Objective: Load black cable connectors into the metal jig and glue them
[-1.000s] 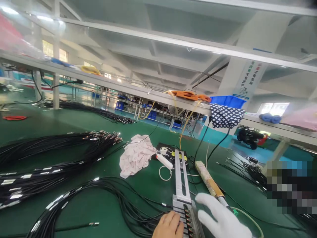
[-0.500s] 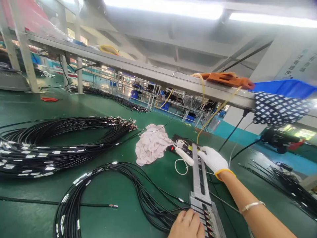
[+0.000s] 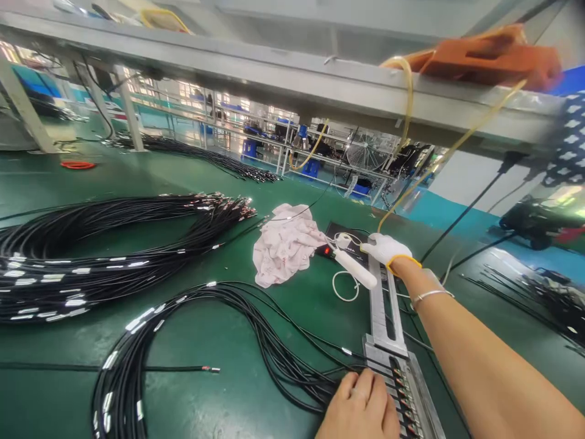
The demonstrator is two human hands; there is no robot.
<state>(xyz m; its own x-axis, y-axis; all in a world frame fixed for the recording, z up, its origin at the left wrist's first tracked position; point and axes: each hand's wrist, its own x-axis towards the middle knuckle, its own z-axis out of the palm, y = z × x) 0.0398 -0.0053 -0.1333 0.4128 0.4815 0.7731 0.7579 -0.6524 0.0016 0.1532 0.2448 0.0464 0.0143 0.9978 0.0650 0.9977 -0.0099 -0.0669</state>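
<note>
My bare left hand (image 3: 363, 407) is curled over a bunch of black cables (image 3: 292, 366) where they enter a slotted metal fixture (image 3: 384, 317). The stripped cable ends (image 3: 404, 396) sit in a row along the fixture's right side. At the fixture's far end is my right hand (image 3: 388, 250), in a white glove with a yellow cuff. Its fingers are drawn together by a black box (image 3: 336, 230); what they hold, if anything, is hidden. A white-handled soldering iron (image 3: 356, 269) lies just left of it, across the fixture's edge.
A crumpled pale cloth (image 3: 286, 247) lies left of the iron. A large coil of black cables (image 3: 91, 268) fills the left of the green table (image 3: 192, 396). Overhead runs a grey beam (image 3: 274, 73) with an orange thing (image 3: 489, 61). More cables (image 3: 543, 305) lie at right.
My view has tilted down and moved closer. The gloved right hand has shifted left toward the black box. My left hand stays on the cables at the fixture.
</note>
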